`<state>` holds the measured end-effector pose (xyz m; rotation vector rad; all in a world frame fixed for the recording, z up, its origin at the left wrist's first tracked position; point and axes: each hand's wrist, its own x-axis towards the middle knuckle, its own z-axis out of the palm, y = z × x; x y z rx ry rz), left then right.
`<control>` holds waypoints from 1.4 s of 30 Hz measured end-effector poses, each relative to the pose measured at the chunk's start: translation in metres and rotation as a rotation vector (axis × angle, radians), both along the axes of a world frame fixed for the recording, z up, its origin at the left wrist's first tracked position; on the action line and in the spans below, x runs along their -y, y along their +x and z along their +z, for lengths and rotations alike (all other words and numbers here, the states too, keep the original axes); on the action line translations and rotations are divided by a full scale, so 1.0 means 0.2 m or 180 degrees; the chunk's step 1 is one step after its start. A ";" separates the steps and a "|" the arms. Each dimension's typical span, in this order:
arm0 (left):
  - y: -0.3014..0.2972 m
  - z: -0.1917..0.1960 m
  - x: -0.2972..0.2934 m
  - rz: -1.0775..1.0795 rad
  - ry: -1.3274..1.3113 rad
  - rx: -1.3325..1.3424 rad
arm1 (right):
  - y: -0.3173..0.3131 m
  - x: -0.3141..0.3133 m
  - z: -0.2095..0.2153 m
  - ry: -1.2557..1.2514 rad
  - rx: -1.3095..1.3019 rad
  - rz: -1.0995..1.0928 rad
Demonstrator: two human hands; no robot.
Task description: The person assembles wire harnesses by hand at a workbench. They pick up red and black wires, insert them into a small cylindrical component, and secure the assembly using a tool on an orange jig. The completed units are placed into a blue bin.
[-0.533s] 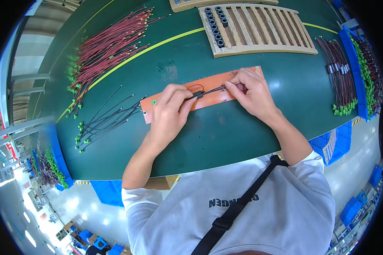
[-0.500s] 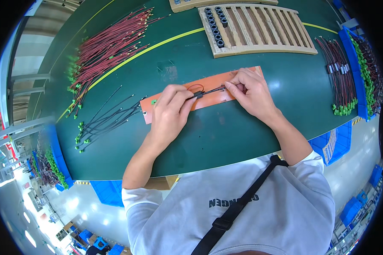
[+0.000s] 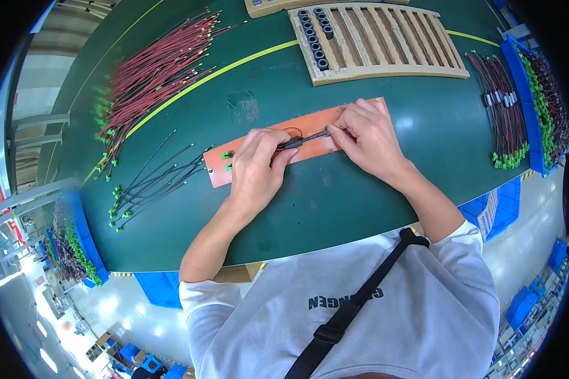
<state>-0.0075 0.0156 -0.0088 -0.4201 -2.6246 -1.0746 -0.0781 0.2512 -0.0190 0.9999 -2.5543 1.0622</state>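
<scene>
An orange-brown board [image 3: 305,120] lies slantwise on the green table. Over it, my left hand [image 3: 257,161] pinches a small black block [image 3: 292,144] through which thin dark wires run. A loop of red wire [image 3: 293,131] stands up behind that block. To the right of it, my right hand [image 3: 368,136] grips the same wires [image 3: 316,135] between thumb and index finger, just above the board. Two green connectors [image 3: 227,155] sit at the board's left end, beside my left hand. The wire ends inside my right fingers are hidden.
Black wires with green connectors [image 3: 152,183] lie left of the board. Beyond is a big pile of red wires [image 3: 161,66]. A slotted tray [image 3: 385,74] with black rings [image 3: 313,45] stands at the back. Bundled wires [image 3: 501,114] and a blue bin [image 3: 530,114] are at right.
The black block and the wires have shifted slightly, with both hands staying close to their places. A second green connector now shows beside my left hand.
</scene>
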 end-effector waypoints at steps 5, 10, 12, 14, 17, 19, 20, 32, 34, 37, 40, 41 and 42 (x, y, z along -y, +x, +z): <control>-0.03 0.01 -0.08 0.0139 0.0381 0.0367 | -0.01 -0.04 -0.01 -0.0062 0.0010 -0.0059; -0.09 -0.04 -0.12 -0.0142 0.0326 0.0096 | -0.02 -0.10 0.00 -0.0084 0.0096 -0.0142; -0.11 -0.03 -0.15 -0.0287 0.0158 -0.0108 | -0.03 -0.13 0.01 0.0020 0.0138 -0.0145; -0.10 -0.05 -0.17 -0.0169 0.0500 0.0156 | -0.03 -0.14 0.01 0.0020 0.0116 -0.0131; -0.10 -0.04 -0.18 -0.0109 0.0685 0.0322 | -0.04 -0.14 0.01 0.0010 0.0126 -0.0104; -0.10 -0.04 -0.18 -0.0123 0.0720 0.0390 | -0.04 -0.14 0.01 0.0013 0.0162 -0.0111; -0.11 -0.03 -0.17 -0.0136 0.0747 0.0442 | -0.04 -0.14 0.01 0.0021 0.0187 -0.0129; -0.10 -0.02 -0.14 -0.0163 0.0628 0.0379 | -0.02 -0.10 0.01 -0.0048 0.0220 -0.0147; -0.10 -0.02 -0.14 -0.0160 0.0681 0.0382 | -0.02 -0.09 0.01 -0.0045 0.0252 -0.0137; -0.10 -0.03 -0.14 -0.0173 0.0699 0.0426 | -0.02 -0.07 0.01 -0.0076 0.0277 -0.0128; -0.10 -0.01 -0.13 -0.0228 0.0701 0.0486 | -0.02 -0.07 0.00 -0.0091 0.0266 -0.0124; -0.11 0.00 -0.13 -0.0288 0.0699 0.0497 | -0.02 -0.07 0.00 -0.0103 0.0245 -0.0128; -0.11 0.01 -0.13 -0.0347 0.0697 0.0508 | -0.02 -0.08 0.00 -0.0114 0.0223 -0.0132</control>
